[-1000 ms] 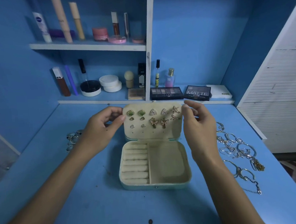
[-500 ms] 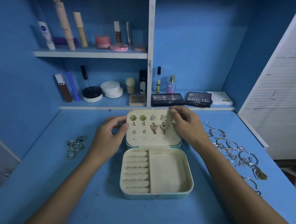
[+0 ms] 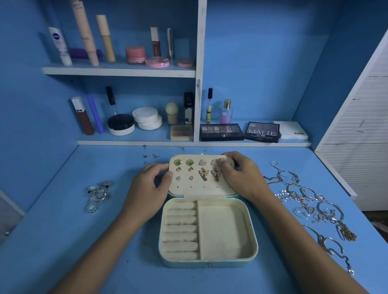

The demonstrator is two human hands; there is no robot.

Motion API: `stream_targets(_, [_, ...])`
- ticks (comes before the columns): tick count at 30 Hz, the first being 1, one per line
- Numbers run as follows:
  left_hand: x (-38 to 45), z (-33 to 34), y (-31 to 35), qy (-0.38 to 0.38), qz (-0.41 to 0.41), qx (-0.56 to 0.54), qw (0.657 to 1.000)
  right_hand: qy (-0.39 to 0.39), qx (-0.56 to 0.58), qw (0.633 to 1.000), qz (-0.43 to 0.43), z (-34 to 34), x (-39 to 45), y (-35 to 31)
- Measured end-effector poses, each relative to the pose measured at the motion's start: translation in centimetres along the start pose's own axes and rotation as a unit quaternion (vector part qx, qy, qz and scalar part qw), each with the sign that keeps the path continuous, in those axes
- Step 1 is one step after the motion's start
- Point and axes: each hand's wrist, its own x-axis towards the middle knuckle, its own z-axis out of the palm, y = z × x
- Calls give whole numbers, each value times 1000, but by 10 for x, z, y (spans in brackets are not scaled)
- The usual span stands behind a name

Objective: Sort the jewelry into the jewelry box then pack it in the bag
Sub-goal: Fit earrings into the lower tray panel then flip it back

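The cream jewelry box lies open on the blue desk, with ring rolls on the left and a bare compartment on the right. Its lid leans back and carries several earrings, among them a green pair and butterfly drops. My left hand pinches the lid's left edge, thumb on the front. My right hand curls over the lid's upper right corner and hides the earrings there. A cluster of rings lies left of the box. Chains and bracelets spread out to its right.
Small earring backs are scattered on the desk behind the lid. Shelves at the back hold cosmetics and eyeshadow palettes. A white slatted panel stands at the right. No bag is in view.
My right hand has slid left onto the lid's right side and now covers the starfish earrings. The lid leans further back. My left hand stays on the left edge.
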Motion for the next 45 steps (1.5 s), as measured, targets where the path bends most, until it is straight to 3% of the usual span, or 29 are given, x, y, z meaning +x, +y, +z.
stream_targets(14, [-5,1,1,-4,2,23,1000,-17,-62,998,-12,-7,5,-1])
stream_targets(22, [-6,1,4,-1,9,15,1000,6,-79,983,-166,4,31,-33])
stream_targets(30, [-3,2,2,3,8,6,1000,-71,-158,905,-388,56,88,-64])
stream_targets(36, [-1,2,2,1,-2,-1,1000,-139,-244,852,-442,97,129,-81])
stream_targets(45, [-1,1,3,-7,-2,3,1000,-214,-343,800,-443,130,147,-92])
